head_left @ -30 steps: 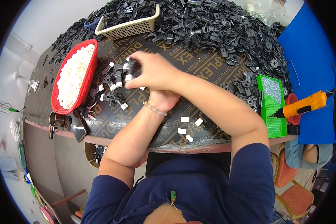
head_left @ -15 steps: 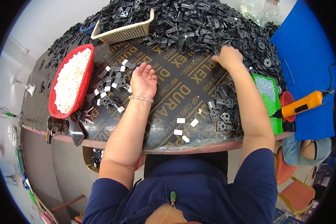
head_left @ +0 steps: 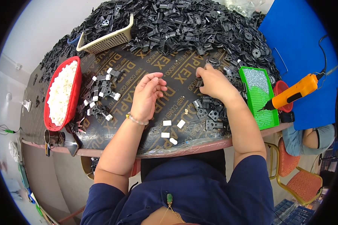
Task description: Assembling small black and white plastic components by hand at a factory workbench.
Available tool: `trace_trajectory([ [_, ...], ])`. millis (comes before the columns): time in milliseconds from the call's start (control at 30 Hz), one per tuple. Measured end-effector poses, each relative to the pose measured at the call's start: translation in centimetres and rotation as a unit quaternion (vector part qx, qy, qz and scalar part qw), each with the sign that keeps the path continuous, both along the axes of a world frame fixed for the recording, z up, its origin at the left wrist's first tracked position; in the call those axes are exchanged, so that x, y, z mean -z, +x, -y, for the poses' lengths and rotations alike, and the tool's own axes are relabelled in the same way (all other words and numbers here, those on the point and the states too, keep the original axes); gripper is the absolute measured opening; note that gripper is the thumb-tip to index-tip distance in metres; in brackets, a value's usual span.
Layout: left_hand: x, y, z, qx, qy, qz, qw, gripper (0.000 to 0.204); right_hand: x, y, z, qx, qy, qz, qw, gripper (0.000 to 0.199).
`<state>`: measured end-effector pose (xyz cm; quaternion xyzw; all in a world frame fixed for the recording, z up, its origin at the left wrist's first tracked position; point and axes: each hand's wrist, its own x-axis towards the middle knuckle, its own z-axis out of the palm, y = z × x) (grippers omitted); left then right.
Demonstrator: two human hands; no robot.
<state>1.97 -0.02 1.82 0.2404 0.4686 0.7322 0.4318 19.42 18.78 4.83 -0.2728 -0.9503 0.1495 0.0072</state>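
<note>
That dark, yellow-printed table (head_left: 101, 69) bears a great heap of black parts (head_left: 184, 30) along its far side, a red basket (head_left: 77, 90) left, a green tray (head_left: 278, 117) right, and four loose white pieces (head_left: 167, 123) near its edge.

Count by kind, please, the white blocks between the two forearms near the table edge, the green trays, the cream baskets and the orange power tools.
White blocks: 4
Green tray: 1
Cream basket: 1
Orange power tool: 1
Total: 7
</note>
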Motion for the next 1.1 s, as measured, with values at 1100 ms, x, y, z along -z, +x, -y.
trace_trajectory([
  [1100, -0.4, -0.4, 0.4, 0.015, 0.003, 0.149, 0.989, 0.030, -2.0, -11.0, -5.7, -0.006, -0.061, -0.420, 0.905, 0.042],
])
